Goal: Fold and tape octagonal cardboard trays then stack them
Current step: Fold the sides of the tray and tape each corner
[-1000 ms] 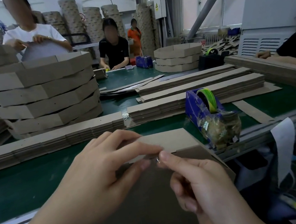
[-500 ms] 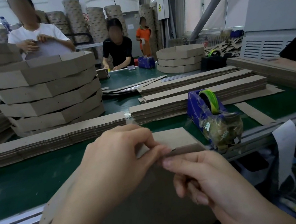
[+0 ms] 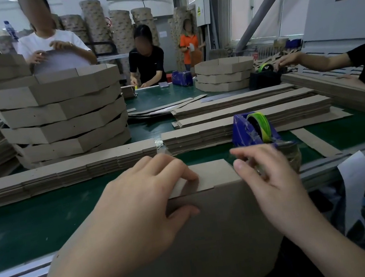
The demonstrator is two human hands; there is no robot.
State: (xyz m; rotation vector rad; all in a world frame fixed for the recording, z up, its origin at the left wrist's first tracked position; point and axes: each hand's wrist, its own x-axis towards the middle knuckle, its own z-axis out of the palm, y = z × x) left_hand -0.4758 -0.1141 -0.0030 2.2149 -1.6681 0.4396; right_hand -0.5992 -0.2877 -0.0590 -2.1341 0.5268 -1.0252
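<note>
Firstly, at 6 o'clock, nearest: cardboard tray (image 3: 202, 230), unfinished, held up at the front edge of the bench (image 3: 24, 228), its top flap (image 3: 215, 172) folded away over the bench. Left hand (image 3: 139, 204): fingers laid over the flap and thumb pressed on the near wall, so the joint is pinched between them. Right hand (image 3: 276, 188), at 3 o'clock of the joint: fingers loosely curled, index and thumb a little apart, just beside the cutter end of the tape dispenser (image 3: 244, 129); whether a strip of clear tape lies between them cannot be told. The dispenser is blue with a yellow-green roll, at 1 o'clock on the bench. Behind it, from 11 to 1 o'clock: flat cardboard strips (image 3: 63, 172) in long low piles. Farther, at 10 o'clock: stack of finished trays (image 3: 61, 113), several high, tiers slightly askew. Risks, as judged: only one hand holds the joint, so a slackened pinch would let the flap spring open or slip out of line before tape lands. Tape drawn one-handed may twist, stick to itself or go on crooked. A hard pull could drag the dispenser toward the bench edge. The uneven stack may lean when another tray is added.
</note>
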